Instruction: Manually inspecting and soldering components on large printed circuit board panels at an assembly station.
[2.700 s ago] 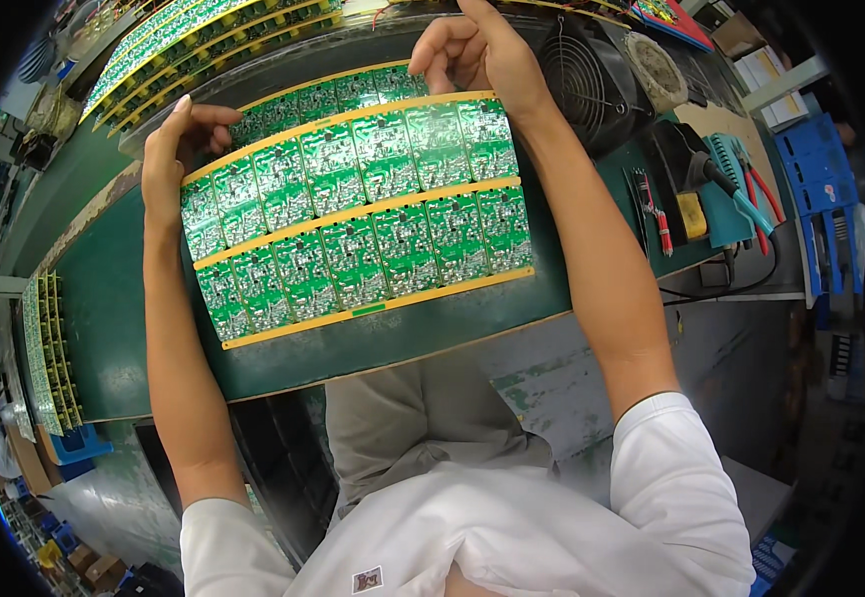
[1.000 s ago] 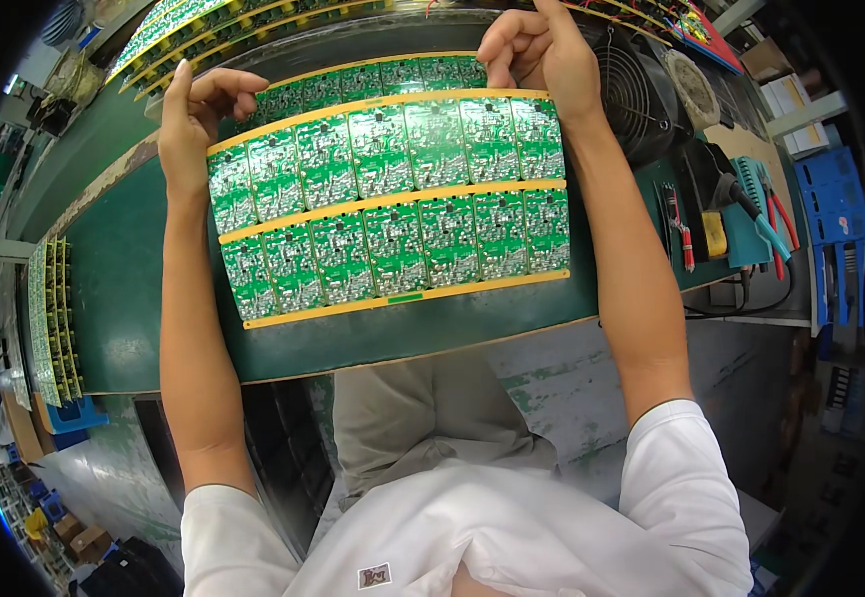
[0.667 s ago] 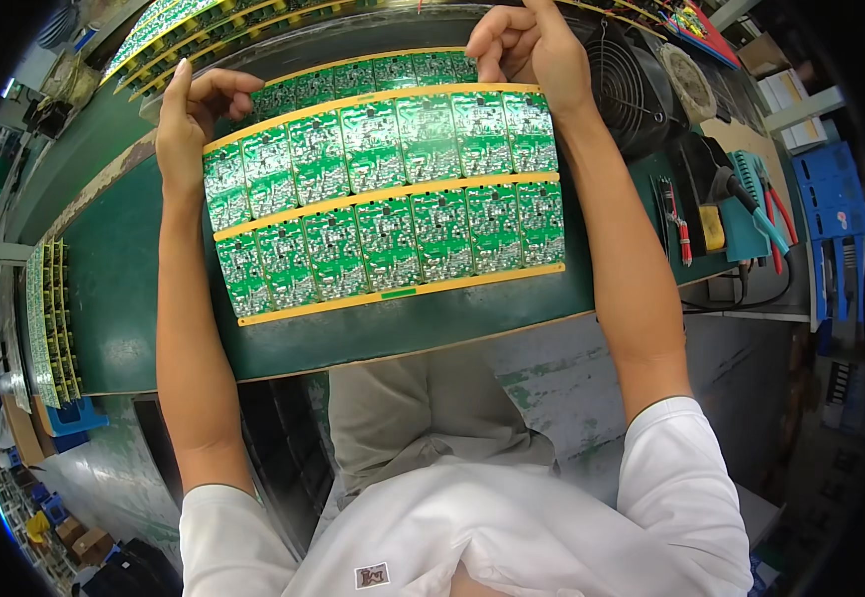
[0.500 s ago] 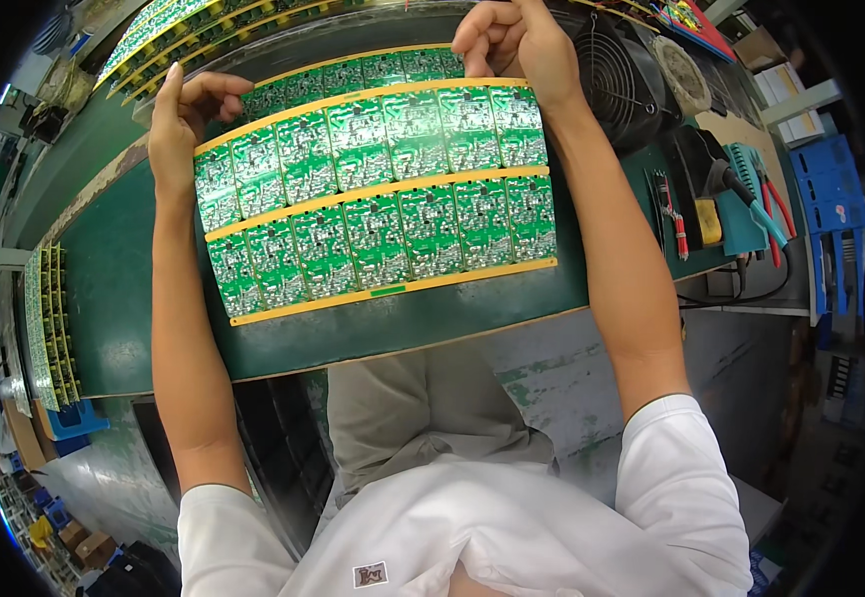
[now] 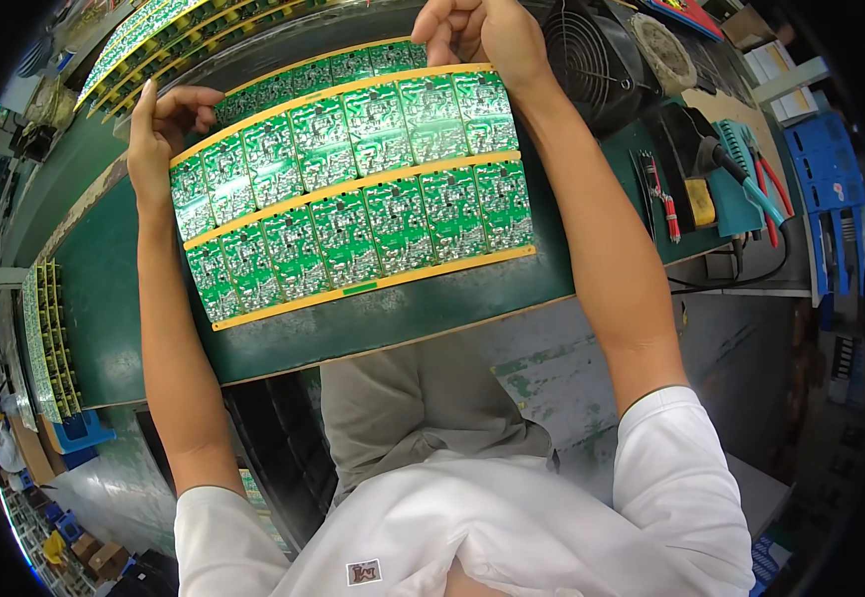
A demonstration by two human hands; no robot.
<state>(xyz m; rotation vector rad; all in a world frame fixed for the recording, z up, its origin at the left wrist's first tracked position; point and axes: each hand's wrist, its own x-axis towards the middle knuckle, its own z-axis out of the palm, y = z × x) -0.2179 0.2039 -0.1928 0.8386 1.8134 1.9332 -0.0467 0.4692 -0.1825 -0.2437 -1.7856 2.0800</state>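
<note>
"Biggest first: what carries everything?"

"The desk (image 5: pixel 104 333), green-topped, its edges bowed by the lens."

"And on or above it?"

"The front panel (image 5: pixel 348 179), two rows of green circuit boards framed by yellow strips. It sits tilted between the person's forearms, its lower strip toward the body. A second panel (image 5: pixel 318 76) shows just behind its upper edge, mostly hidden. Beyond, at upper left, is a slanted stack of panels (image 5: pixel 169 50)."

"Anything it might hit?"

"The black fan (image 5: pixel 587 60), near the right end. I'd worry if the panel swung that way: a careless turn could knock a corner on the guard."

"How are the hands?"

"The right hand (image 5: pixel 487 42) is at the upper right corner, fingers bent behind the strip. The left hand (image 5: pixel 157 134) is at the upper left corner, thumb up, fingers loosely curled. The panel edges hide the contact, so I can't tell whether either is truly gripping."

"So what's the main danger?"

"Slipping, I think: with support only near the top corners, one side easing off could let the sheet twist and drop. Uneven pressure might flex it and strain the joints, and sliding against the one behind could scrape parts."

"Smallest thing?"

"The red-handled pliers (image 5: pixel 774 194), at far right, well apart from both hands"
</note>
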